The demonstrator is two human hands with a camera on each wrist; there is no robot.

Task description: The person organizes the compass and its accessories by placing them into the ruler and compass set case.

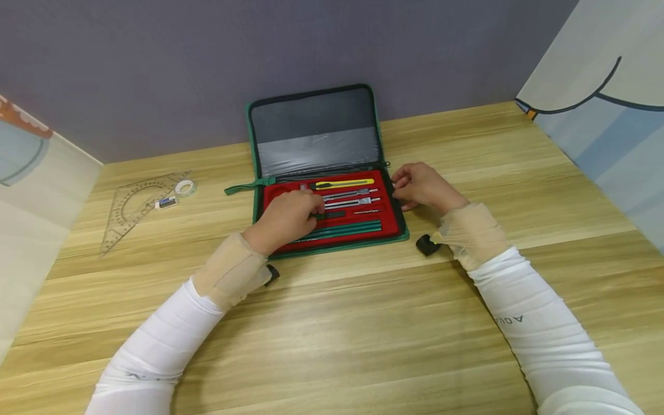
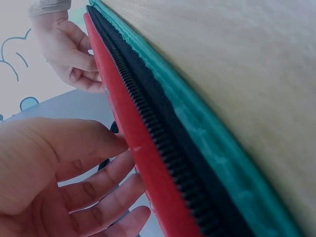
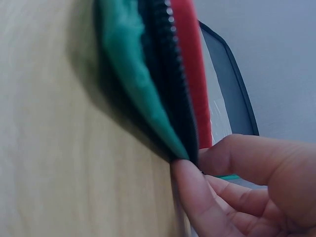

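Observation:
A green zip case [image 1: 332, 245] lies unfolded on the table, its lid [image 1: 316, 127] leaning up at the back. Its red tray [image 1: 391, 216] holds a yellow utility knife [image 1: 344, 184], two metal compasses [image 1: 353, 203], a dark short piece [image 1: 332, 215] and green pencils [image 1: 353, 229]. My left hand [image 1: 290, 216] is over the tray's left part, fingers bent down; in the left wrist view its fingertips [image 2: 140, 185] go behind the red edge, and I cannot tell whether they grip anything. At the right side, my right hand [image 1: 422, 184] pinches the case's edge between thumb [image 3: 192, 185] and fingers.
To the left lie a clear set square [image 1: 116, 216] with a protractor cutout, a white eraser [image 1: 166, 202] and a roll of tape [image 1: 185, 188]. A green strap [image 1: 241, 188] sticks out from the case's left side. A grey wall [image 1: 181, 75] stands behind the table.

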